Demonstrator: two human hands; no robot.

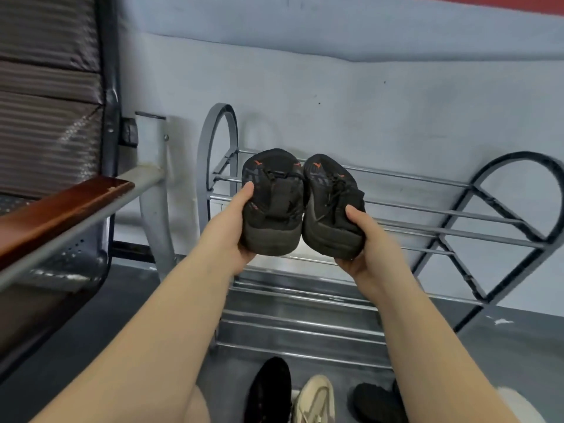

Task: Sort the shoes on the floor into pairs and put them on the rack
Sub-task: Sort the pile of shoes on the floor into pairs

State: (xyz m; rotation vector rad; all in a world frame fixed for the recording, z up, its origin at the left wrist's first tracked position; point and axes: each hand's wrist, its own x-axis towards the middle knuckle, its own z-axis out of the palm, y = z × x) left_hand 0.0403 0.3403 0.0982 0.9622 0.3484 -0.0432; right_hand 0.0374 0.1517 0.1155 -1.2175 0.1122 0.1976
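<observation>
The left hand point(236, 236) grips the heel of one black sneaker point(272, 203), thumb up along its side and fingers curled under the sole. The right hand point(370, 245) holds the heel of the matching black sneaker point(331, 206) the same way. The two shoes are side by side, touching along their inner edges, toes pointing away, raised in front of the top bars of the grey metal shoe rack point(427, 215), which stands against the pale wall. Below the arms, on the floor before the rack, lie a black shoe point(268, 392), a cream sneaker point(316, 398) just beside it, and another dark shoe point(375, 401) to the right. A bench point(61, 215) with a wooden armrest stands at the left.
</observation>
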